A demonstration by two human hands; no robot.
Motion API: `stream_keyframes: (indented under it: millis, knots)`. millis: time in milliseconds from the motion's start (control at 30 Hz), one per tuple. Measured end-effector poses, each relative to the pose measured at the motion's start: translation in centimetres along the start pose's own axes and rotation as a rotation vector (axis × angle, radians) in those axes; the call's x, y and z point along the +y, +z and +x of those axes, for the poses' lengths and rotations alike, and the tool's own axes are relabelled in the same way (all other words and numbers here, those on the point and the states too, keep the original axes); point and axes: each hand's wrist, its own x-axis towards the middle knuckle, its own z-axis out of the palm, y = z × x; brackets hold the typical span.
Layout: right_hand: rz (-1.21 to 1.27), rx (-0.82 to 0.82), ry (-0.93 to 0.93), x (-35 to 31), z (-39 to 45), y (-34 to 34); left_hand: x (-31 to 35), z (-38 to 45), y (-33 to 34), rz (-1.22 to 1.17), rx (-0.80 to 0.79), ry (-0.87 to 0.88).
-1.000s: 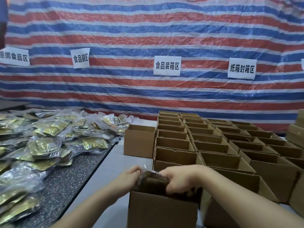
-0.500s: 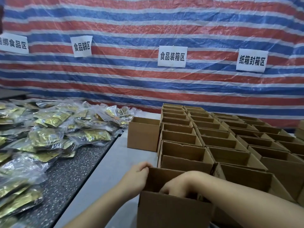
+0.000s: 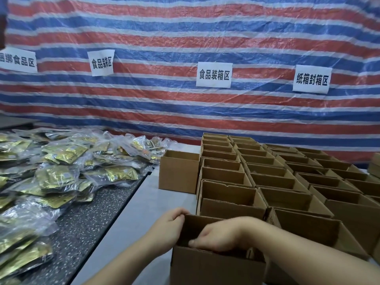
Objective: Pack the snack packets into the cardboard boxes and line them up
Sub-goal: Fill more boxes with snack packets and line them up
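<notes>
Left hand (image 3: 167,229) grip pinching box (image 3: 216,266) wall, right hand (image 3: 218,237) grip hidden inside

A: Where does the single head view look from?
B: From above the near edge of the tabletop (image 3: 144,202), facing forward and slightly down toward the striped tarp (image 3: 185,112).
A: How near?
B: Close: both forearms enter from the bottom edge, and the nearest cardboard box (image 3: 216,266) is cut by the frame. Wide-angle; no second view shares the scene.
</notes>
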Motion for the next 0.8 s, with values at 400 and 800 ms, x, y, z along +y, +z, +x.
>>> stream_keyframes:
  millis: [400, 800]
  knots:
    - [-0.359, 0.743, -0.035, 4.0, -0.1, 1.3, 0.5, 0.4, -0.3, 0.125, -0.010, 0.030]
    - [-0.190, 1.043, -0.209, 2.2, 1.6, -10.0, -9.7, 21.7, -15.4, 1.019, 0.297, -0.180]
